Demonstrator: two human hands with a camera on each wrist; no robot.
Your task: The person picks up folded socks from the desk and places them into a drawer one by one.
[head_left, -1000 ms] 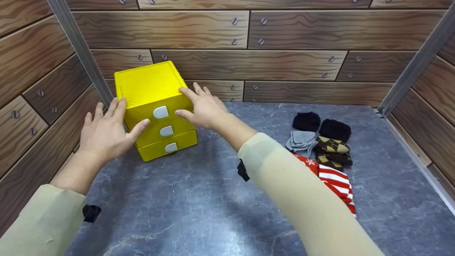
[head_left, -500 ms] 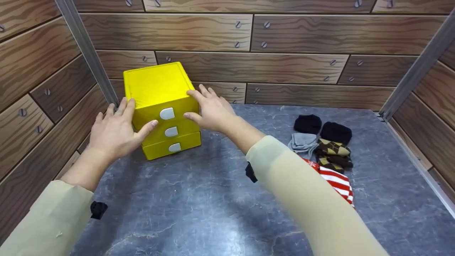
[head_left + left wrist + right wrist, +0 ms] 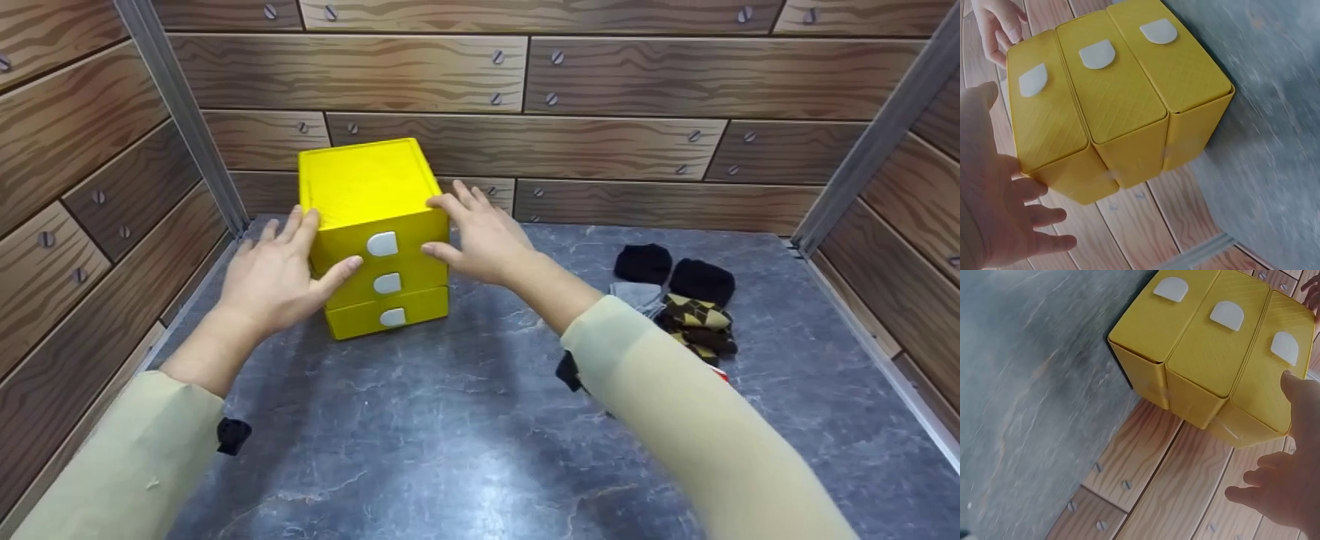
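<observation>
A yellow box with three stacked drawers (image 3: 367,180) stands on the grey marbled surface. Each drawer front carries a rounded white tab, such as the top tab (image 3: 382,244). Against the box's upper left edge lie the straight fingers of my left hand (image 3: 271,281), its thumb spread out before the front. My right hand (image 3: 486,238) has its index fingertip at the upper right front corner, with the thumb pointing at the front face. Both wrist views show the fingers extended alongside the box. The drawers look closed.
Folded black socks (image 3: 643,264), grey socks (image 3: 636,294) and argyle socks (image 3: 697,319) lie at the right. My right sleeve (image 3: 675,390) hides most of a red item there. Wood-patterned walls (image 3: 615,75) enclose the surface at the back and sides.
The yellow drawer box has slid to the right, away from the left back corner, with both hands moving along at its sides. The red striped item has become mostly covered by my right sleeve.
</observation>
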